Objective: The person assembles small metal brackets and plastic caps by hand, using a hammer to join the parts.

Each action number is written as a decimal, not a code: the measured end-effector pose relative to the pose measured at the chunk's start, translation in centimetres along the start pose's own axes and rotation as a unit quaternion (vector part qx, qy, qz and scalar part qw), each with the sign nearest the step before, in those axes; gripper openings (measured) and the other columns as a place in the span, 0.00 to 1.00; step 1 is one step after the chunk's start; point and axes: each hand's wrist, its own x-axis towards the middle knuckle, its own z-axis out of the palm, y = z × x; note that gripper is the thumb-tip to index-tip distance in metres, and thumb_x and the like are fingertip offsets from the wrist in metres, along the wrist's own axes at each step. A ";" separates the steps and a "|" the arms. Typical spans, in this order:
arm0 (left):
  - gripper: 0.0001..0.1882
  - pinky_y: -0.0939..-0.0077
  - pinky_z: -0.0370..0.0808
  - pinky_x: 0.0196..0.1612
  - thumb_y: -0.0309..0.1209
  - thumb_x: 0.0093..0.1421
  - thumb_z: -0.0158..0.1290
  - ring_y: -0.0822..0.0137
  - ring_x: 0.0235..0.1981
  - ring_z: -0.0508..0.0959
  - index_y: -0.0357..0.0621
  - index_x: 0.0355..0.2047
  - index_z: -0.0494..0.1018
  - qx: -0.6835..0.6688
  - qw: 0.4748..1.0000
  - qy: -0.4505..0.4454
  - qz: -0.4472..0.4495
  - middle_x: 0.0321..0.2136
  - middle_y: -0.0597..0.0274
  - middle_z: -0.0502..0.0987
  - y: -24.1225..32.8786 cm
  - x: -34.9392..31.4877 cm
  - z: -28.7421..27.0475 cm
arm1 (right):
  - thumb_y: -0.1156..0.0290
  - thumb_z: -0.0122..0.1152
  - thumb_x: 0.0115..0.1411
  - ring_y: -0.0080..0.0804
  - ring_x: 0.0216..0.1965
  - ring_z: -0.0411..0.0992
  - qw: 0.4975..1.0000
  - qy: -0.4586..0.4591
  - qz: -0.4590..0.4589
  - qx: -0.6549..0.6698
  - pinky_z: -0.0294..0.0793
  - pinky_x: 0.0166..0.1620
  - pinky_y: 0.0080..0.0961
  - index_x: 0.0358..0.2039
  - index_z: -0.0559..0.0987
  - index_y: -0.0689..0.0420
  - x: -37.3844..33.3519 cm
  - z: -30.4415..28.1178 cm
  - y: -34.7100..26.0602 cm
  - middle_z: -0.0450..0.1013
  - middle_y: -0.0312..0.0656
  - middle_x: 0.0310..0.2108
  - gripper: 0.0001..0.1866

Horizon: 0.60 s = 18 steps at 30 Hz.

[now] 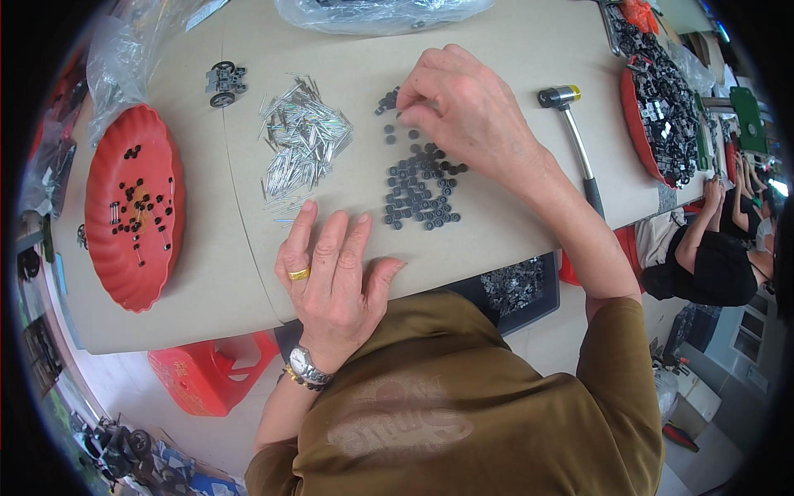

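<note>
My left hand [331, 277] rests at the near edge of the table, fingers spread, with nothing in it. Its fingertips are close to a heap of thin silver metal pins [306, 136]. Farther off, my right hand [475, 112] has its thumb and fingers pinched together, low over the table by a small cluster of little black wheels [386, 102]. What the pinch holds, if anything, is hidden. Below that hand, many more small round black wheels [419, 188] lie in a flat patch, mostly hub side up, with a few single ones apart from them.
A red scalloped tray [101, 223] at left holds wheels and pins, some joined. Beyond it sits a grey toy chassis [225, 82]. A mallet [576, 136] lies at right, beside a red basin [630, 116] of black parts. Plastic bags [385, 15] line the far edge. Other people [711, 256] sit at right.
</note>
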 end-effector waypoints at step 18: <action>0.26 0.57 0.62 0.58 0.44 0.58 0.67 0.47 0.62 0.73 0.41 0.52 0.81 -0.002 1.000 -0.003 -0.001 0.52 0.56 0.79 0.0 -0.1 -0.1 | 0.74 0.66 0.56 0.40 0.37 0.74 0.998 0.001 0.021 -0.063 0.79 0.40 0.38 0.27 0.84 0.58 -1.8 -1.1 1.7 0.75 0.39 0.29 0.03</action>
